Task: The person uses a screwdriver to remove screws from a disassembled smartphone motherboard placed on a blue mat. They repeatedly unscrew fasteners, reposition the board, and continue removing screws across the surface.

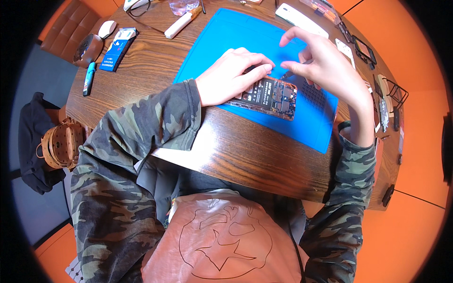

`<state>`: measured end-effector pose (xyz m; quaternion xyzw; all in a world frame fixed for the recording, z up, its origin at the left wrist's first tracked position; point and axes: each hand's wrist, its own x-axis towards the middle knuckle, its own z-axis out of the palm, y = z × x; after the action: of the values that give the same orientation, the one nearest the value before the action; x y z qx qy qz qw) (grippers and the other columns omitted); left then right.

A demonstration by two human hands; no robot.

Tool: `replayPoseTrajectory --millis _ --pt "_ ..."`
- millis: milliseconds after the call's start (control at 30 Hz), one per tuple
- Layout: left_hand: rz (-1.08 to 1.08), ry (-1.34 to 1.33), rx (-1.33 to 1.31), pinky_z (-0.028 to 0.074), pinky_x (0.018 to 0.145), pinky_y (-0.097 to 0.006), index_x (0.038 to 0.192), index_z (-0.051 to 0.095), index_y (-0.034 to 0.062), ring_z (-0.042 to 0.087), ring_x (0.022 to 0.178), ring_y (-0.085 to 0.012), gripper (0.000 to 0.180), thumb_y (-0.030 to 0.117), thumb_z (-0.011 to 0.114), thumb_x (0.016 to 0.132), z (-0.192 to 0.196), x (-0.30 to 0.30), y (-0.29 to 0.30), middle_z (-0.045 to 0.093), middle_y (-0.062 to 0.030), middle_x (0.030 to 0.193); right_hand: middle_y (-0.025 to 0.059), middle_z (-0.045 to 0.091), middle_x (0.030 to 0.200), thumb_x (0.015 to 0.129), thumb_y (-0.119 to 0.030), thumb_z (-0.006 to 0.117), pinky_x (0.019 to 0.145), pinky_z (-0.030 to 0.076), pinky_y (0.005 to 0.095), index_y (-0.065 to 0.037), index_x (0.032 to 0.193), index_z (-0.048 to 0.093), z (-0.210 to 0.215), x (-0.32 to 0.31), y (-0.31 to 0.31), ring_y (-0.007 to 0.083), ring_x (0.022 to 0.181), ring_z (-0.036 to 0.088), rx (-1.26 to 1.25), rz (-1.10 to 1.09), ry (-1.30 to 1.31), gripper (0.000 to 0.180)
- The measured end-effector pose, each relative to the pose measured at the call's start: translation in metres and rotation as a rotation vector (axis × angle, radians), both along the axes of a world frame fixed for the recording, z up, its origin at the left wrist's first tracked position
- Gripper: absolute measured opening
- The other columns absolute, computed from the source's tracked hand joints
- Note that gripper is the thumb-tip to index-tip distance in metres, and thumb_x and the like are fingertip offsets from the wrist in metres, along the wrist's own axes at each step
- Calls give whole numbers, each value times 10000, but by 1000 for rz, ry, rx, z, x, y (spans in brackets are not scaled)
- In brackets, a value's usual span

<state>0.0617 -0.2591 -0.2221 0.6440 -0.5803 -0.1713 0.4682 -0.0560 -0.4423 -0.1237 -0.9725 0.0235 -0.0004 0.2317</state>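
An opened smartphone [284, 100] lies on a blue work mat [226, 45], its black battery and circuit board bare. My left hand [236, 73] reaches over the phone's left end and grips it, thumb and fingers along its far side. Above the board's far edge is my right hand [316, 63], thumb and index finger apart and the other fingers curled. A thin dark tool [286, 75] pokes out below the right thumb, its tip near the phone. Most of it is hidden by the hand, so I cannot make out its kind.
Left on the wooden table are a blue box [118, 49], a turquoise marker [89, 79], a round brown pot [88, 50] and a white mouse [107, 29]. A white phone-shaped panel [302, 20] lies at the mat's far edge. A black wire rack [397, 90] and tools line the right side.
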Motion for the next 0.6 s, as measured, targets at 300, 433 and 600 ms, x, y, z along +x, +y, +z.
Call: replayPoseTrajectory --millis 300,433,600 --pt "1 -13 -27 439 443 -222 1149 666 29 512 469 -75 297 250 496 1046 -1 0 0 553 -41 710 68 545 732 818 -241 742 629 470 326 -49 1097 584 12 1 3 163 698 574 -7 -113 241 374" --pt "2 8 1 433 450 -229 1156 664 38 511 492 -76 292 253 502 1044 -1 0 1 563 -44 748 57 563 697 865 -271 714 594 471 335 -48 1038 617 2 0 5 168 649 582 -101 42 -71 298" --pt "24 -211 -85 460 544 -242 1172 659 62 512 575 -84 265 231 503 1040 1 1 0 570 -51 813 37 531 657 844 -164 719 586 440 309 -45 1069 589 4 2 4 157 631 545 -59 94 25 286"
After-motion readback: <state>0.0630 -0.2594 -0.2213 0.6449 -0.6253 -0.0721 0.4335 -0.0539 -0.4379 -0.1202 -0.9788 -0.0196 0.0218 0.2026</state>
